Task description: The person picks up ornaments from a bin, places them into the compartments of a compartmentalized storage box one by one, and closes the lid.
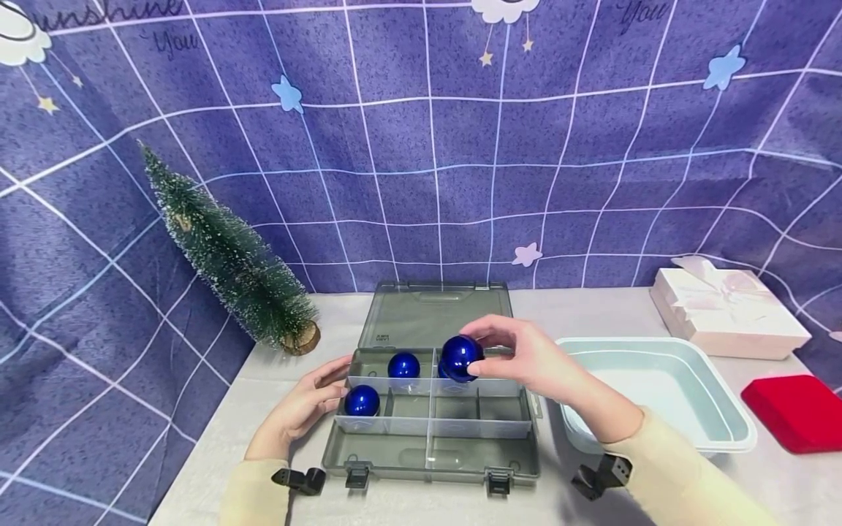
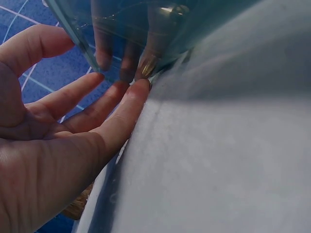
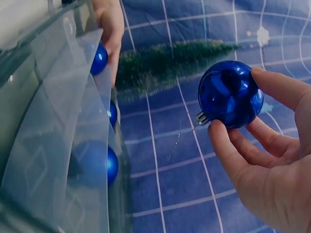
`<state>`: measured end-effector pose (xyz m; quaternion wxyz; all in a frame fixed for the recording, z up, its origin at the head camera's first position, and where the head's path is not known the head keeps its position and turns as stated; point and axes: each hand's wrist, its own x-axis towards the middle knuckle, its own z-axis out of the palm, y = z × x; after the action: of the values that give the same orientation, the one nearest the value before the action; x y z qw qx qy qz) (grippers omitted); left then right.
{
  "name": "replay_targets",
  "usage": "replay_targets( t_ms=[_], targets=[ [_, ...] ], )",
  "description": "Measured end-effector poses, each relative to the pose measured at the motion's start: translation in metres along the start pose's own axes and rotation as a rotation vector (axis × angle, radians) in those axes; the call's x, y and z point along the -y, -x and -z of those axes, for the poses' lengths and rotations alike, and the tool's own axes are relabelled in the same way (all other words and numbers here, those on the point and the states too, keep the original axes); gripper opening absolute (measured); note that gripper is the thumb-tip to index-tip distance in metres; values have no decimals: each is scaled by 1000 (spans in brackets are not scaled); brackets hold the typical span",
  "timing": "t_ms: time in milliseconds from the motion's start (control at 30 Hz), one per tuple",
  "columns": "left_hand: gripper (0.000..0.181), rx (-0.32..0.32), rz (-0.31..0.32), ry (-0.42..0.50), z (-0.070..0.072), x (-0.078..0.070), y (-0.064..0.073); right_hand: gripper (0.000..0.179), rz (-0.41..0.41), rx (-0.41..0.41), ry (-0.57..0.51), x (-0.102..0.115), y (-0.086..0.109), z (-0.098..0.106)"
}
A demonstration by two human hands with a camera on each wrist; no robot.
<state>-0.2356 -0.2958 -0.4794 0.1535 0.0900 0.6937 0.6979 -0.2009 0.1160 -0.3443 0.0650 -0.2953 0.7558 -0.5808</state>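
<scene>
My right hand (image 1: 520, 358) pinches a shiny blue bauble (image 3: 231, 94) between thumb and fingertips, above the rear right compartment. Its silver cap and a thin thread show in the right wrist view. Below lies the grey see-through compartment box (image 1: 378, 456), its lid (image 1: 427, 314) laid back. One blue bauble (image 1: 404, 365) sits in the rear left compartment, another (image 1: 362, 401) in the middle row at the left. A third bauble (image 3: 112, 166), mostly hidden in the head view, lies beneath the held one. Fingertips of my left hand (image 1: 299, 413) touch the box's left side.
A small frosted Christmas tree (image 1: 230, 256) leans at the back left. Right of the box stands a pale blue basin (image 1: 730, 420), with a white gift box (image 1: 730, 310) behind it and a red object (image 1: 796, 413) beside it. A patterned blue cloth (image 1: 460, 183) hangs behind.
</scene>
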Motion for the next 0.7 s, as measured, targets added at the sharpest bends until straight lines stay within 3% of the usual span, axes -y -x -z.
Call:
replay_targets(
  t_ms=[200,700],
  targets=[
    [73,-3,9,24,1,2,-1,45,-10,40,-21,1,-16,-22],
    [73,-1,14,11,0,2,-2,35,-45,100,129,-21,-43,-65]
  ],
)
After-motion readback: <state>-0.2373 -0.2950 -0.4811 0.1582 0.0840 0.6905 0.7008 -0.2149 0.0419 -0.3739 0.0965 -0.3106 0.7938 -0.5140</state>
